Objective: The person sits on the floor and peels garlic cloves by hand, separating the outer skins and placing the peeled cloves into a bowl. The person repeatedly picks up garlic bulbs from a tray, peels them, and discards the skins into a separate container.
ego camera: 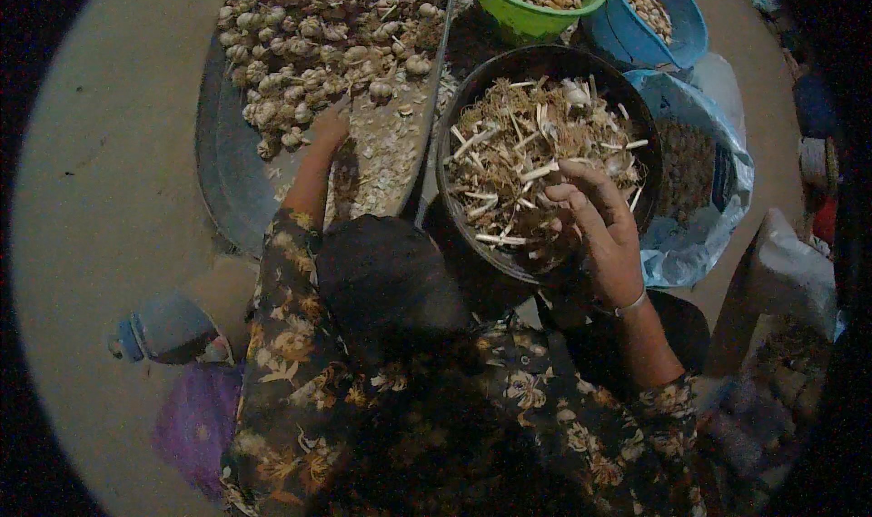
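Note:
My left hand (332, 127) reaches to the near edge of a heap of garlic bulbs (310, 47), its fingers close against them; whether it grips a bulb is unclear. The heap lies in a wide dark metal tray (228, 203) with loose papery skins (385, 156) beside it. Over a round dark basin (446, 197) hangs my right hand (603, 224), thumb and fingers curved and its palm turned away. Dry garlic stalks and roots (524, 135) fill the basin. A whitish stalk piece touches or lies just past the right fingertips; I cannot tell which.
A green basin (521, 23) and a blue basin (691, 26), both with separated cloves, stand beyond the round one. At the right is an open blue-and-white plastic sack (736, 176) with dark contents. A blue container (170, 329) and purple cloth (197, 421) lie at the lower left.

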Demonstrator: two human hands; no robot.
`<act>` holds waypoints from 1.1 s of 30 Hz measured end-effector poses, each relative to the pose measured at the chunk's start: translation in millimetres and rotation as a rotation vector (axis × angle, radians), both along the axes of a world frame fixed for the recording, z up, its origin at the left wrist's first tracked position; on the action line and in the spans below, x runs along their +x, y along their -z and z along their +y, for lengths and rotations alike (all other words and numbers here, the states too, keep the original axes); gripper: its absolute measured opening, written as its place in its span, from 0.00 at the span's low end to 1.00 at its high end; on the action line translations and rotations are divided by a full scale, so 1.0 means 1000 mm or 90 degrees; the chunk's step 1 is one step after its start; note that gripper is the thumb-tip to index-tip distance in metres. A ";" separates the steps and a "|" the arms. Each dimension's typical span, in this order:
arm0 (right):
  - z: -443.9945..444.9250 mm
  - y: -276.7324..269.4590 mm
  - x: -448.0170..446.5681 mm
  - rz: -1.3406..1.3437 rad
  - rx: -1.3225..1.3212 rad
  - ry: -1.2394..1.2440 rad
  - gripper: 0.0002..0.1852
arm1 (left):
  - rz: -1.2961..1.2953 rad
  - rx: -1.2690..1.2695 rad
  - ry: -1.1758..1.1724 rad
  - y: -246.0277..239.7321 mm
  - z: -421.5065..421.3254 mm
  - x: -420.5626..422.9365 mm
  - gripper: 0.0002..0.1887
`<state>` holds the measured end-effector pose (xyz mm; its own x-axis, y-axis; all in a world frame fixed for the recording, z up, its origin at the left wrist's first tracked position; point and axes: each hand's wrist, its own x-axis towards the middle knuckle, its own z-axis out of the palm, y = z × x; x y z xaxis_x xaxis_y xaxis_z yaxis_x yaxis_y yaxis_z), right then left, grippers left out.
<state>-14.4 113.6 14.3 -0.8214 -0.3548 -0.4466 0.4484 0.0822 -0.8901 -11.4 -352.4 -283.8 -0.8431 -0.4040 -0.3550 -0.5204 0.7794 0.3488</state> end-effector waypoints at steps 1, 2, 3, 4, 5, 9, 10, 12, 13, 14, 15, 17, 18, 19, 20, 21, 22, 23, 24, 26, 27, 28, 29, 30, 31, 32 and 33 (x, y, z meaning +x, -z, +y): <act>-0.002 0.004 -0.005 -0.001 -0.002 0.009 0.16 | 0.029 -0.053 0.130 0.009 -0.007 -0.008 0.15; -0.001 0.012 -0.008 0.004 0.003 -0.003 0.17 | 0.058 -0.105 0.261 0.019 -0.012 -0.015 0.16; 0.000 0.021 -0.012 0.009 0.017 -0.014 0.17 | 0.060 -0.108 0.302 0.024 -0.004 -0.026 0.17; 0.001 0.029 -0.016 0.015 0.029 -0.027 0.17 | 0.064 -0.112 0.340 0.028 0.003 -0.035 0.18; -0.001 0.030 -0.019 -0.034 0.002 -0.013 0.18 | 0.068 -0.116 0.375 0.032 0.009 -0.043 0.20; -0.007 0.029 -0.028 -0.134 0.018 0.030 0.19 | -0.125 -0.084 0.273 0.056 0.029 -0.077 0.26; -0.007 0.027 -0.033 -0.127 0.048 0.003 0.19 | -0.125 -0.035 0.271 0.074 0.012 -0.078 0.26; -0.006 0.028 -0.037 -0.159 0.034 -0.003 0.19 | -0.047 0.007 0.322 0.100 -0.018 -0.073 0.27; -0.006 0.031 -0.038 -0.168 0.042 -0.003 0.18 | -0.075 0.024 0.302 0.099 -0.010 -0.077 0.26; -0.007 0.032 -0.036 -0.159 0.047 0.007 0.18 | -0.099 0.044 0.295 0.082 0.010 -0.090 0.25; -0.007 0.031 -0.035 -0.149 0.054 0.005 0.18 | -0.124 0.058 0.286 0.060 0.025 -0.099 0.25; -0.008 0.027 -0.034 -0.136 0.052 -0.022 0.18 | -0.167 -0.017 0.253 0.039 0.033 -0.093 0.23; -0.007 0.028 -0.035 -0.116 0.053 -0.056 0.17 | -0.230 -0.108 0.258 0.038 0.034 -0.087 0.23; -0.008 0.027 -0.035 -0.124 0.048 -0.058 0.17 | -0.293 -0.199 0.263 0.036 0.037 -0.082 0.23; -0.009 0.027 -0.034 -0.131 0.044 -0.058 0.17 | -0.287 -0.182 0.242 0.034 0.039 -0.079 0.23; -0.010 0.026 -0.033 -0.137 0.042 -0.050 0.17 | -0.277 -0.164 0.228 0.020 0.048 -0.084 0.22; -0.010 0.026 -0.032 -0.140 0.037 -0.044 0.17 | -0.268 -0.146 0.212 0.013 0.052 -0.085 0.22; -0.010 0.027 -0.030 -0.143 0.033 -0.038 0.17 | -0.173 -0.126 0.260 0.016 0.053 -0.086 0.21; -0.009 0.026 -0.030 -0.146 0.024 -0.042 0.16 | -0.080 -0.110 0.296 0.027 0.049 -0.078 0.20; -0.007 0.025 -0.031 -0.171 0.005 -0.046 0.16 | 0.272 -0.049 0.381 0.066 0.047 -0.057 0.16; -0.008 0.024 -0.031 -0.184 0.012 -0.032 0.16 | 0.184 -0.017 0.354 0.070 0.059 -0.064 0.16; -0.008 0.025 -0.031 -0.168 0.011 -0.033 0.16 | 0.095 0.005 0.324 0.066 0.072 -0.066 0.16; -0.008 0.027 -0.030 -0.153 0.009 -0.036 0.16 | 0.006 0.025 0.294 0.061 0.083 -0.065 0.16; -0.008 0.027 -0.031 -0.138 0.003 -0.045 0.16 | 0.056 -0.013 0.276 0.063 0.083 -0.053 0.15; -0.007 0.026 -0.032 -0.137 0.017 -0.054 0.16 | 0.000 -0.027 0.283 0.052 0.091 -0.054 0.15; -0.006 0.026 -0.033 -0.135 0.029 -0.057 0.16 | -0.054 -0.044 0.295 0.029 0.100 -0.060 0.15; -0.005 0.025 -0.034 -0.134 0.038 -0.066 0.15 | -0.110 -0.064 0.300 0.015 0.106 -0.066 0.15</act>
<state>-48.3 108.8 -10.7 -0.6683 -0.4006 -0.6268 0.6097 0.1878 -0.7700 -77.7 -246.7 -299.3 -0.8746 -0.0329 -0.4836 -0.1469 0.9688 0.1998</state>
